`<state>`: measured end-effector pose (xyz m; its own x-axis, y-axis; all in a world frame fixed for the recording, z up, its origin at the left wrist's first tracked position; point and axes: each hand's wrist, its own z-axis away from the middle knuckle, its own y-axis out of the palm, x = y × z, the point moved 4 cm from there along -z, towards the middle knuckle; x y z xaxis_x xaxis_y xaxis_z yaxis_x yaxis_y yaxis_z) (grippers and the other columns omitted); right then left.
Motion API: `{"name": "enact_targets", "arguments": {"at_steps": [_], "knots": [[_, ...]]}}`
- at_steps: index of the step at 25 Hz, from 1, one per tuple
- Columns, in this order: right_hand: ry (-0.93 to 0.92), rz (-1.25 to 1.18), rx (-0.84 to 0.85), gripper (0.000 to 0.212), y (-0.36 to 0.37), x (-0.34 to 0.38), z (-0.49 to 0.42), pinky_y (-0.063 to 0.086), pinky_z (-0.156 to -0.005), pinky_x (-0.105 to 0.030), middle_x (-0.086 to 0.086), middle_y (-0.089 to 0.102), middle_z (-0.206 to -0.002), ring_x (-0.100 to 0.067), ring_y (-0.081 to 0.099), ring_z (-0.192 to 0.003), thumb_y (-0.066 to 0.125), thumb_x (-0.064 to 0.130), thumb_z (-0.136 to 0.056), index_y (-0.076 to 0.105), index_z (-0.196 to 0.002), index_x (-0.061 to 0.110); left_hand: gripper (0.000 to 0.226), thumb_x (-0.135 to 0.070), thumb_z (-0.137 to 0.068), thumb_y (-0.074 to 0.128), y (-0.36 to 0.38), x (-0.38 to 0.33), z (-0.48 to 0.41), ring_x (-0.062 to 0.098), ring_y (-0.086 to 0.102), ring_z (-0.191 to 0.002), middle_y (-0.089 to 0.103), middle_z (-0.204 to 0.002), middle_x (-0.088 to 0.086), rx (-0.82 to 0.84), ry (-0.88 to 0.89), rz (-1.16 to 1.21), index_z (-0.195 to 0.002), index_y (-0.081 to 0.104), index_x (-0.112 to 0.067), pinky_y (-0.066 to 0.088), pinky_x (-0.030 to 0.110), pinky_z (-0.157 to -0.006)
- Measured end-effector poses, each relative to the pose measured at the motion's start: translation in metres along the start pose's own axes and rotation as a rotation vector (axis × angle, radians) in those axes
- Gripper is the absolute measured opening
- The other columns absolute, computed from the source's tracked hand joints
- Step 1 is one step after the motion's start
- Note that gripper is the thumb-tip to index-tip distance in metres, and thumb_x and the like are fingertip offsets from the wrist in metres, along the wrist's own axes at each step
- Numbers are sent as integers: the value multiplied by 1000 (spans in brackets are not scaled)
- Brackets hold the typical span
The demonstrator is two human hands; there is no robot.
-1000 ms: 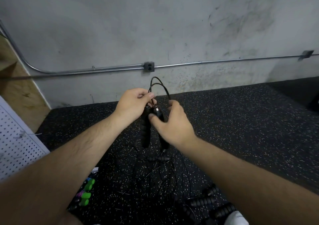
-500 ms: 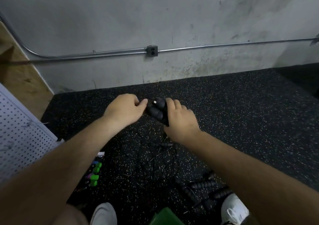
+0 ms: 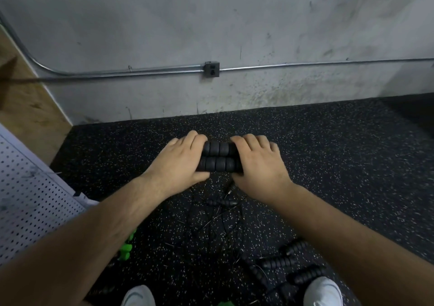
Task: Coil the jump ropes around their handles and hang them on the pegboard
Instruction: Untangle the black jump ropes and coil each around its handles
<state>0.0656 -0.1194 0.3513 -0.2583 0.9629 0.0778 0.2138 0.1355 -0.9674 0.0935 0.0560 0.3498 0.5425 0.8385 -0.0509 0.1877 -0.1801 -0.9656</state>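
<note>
While level, twin black handles (image 3: 219,156) between left hand (image 3: 180,162) and right hand (image 3: 257,165).

Metal conduit (image 3: 305,65), outlet box (image 3: 211,69), speckled floor (image 3: 340,155)

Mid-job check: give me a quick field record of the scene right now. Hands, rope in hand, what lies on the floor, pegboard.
left hand: grips the left end of the held handles
right hand: grips their right end
held handles: two, black, ribbed, side by side, level
cords: thin, black, loose on the floor below the hands
spare black handles: on the floor, lower right
green handles: on the floor, beside the pegboard
pegboard: white, far left
</note>
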Motion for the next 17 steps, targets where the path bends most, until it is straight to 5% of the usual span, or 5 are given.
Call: {"name": "enact_targets", "arguments": {"at_steps": [6,12,17], "knots": [[-91,-101,5,65,1,-5,-4,38,-104,-39,-8,44,-129,-27,40,-110,66,6,-80,42,-141,9,59,-53,-83,59,5,5,-4,16,54,-103,49,-115,-4,42,-10,-36,-128,45,-18,43,34,-97],[-111,-127,-81,69,-2,1,-9,39,-103,-42,-15,49,-124,-31,44,-108,70,3,-71,46,-136,-1,85,-71,-89,43,-4,-11,-5,19,49,-126,50,-142,0,-139,147,2,-152,37,-16,44,41,-107],[-104,-216,-116,60,-1,4,-10,41,-100,-42,-15,51,-121,-31,46,-107,68,2,-75,49,-131,-2,62,-66,-96,47,-2,2,-6,25,57,-112,52,-135,6,-167,359,-11,-147,41,-32,51,46,-94]]}}
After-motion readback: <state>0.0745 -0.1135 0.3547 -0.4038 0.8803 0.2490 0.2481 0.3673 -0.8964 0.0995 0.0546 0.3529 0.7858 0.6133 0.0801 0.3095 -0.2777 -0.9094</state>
